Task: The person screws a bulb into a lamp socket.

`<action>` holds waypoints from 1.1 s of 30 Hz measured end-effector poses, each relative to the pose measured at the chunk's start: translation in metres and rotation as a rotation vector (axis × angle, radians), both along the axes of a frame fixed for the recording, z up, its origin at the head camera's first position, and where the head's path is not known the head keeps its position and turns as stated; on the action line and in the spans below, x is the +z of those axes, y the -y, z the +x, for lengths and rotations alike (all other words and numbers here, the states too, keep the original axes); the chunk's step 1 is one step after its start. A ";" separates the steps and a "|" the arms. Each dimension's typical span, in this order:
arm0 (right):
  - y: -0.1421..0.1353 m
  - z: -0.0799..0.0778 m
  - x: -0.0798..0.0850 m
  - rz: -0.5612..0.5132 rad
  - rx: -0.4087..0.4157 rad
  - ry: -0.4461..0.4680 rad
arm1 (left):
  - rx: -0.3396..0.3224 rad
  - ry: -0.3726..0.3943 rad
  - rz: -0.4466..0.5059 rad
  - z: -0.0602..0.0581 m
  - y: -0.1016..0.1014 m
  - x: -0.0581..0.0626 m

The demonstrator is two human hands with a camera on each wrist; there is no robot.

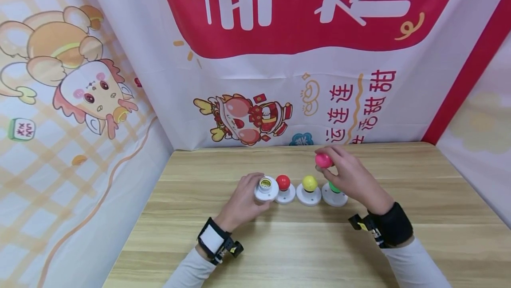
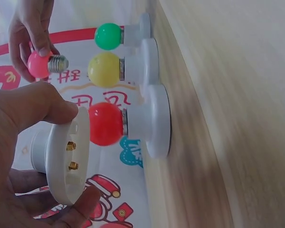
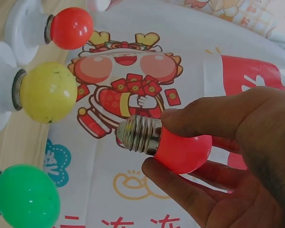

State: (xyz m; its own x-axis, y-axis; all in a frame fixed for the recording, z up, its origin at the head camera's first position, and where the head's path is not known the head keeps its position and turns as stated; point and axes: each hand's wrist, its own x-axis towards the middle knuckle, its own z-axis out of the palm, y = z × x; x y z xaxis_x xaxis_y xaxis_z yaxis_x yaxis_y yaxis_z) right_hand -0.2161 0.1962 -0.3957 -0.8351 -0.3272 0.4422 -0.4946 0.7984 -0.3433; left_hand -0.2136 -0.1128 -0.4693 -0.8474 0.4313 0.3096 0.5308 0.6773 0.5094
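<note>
My left hand (image 1: 244, 201) grips a white lamp socket (image 1: 266, 188) by its round base, off the table. No bulb sits in its brass-lined mouth; two brass screws (image 2: 72, 156) show underneath in the left wrist view. A pink light bulb (image 1: 324, 160) is pinched between the thumb and fingers of my right hand (image 1: 351, 176), its metal screw thread (image 3: 140, 135) bare. Between the hands stand three sockets fitted with a red bulb (image 1: 283, 182), a yellow bulb (image 1: 309, 183) and a green bulb (image 3: 27, 196). In the head view my right hand partly covers the green one.
The wooden table (image 1: 303, 252) runs back to a printed cloth (image 1: 255, 75) hanging behind it. Another patterned cloth (image 1: 80, 146) hangs along the left side. The lit sockets' row stands near the middle of the table, close to both hands.
</note>
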 end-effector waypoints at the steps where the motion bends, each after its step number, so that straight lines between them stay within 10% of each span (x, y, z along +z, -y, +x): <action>1: 0.001 0.001 0.001 0.003 0.003 -0.002 | -0.007 -0.005 -0.002 0.001 -0.001 0.001; 33: 0.021 0.027 0.022 0.069 0.104 -0.047 | -0.139 -0.048 0.001 0.013 -0.028 0.011</action>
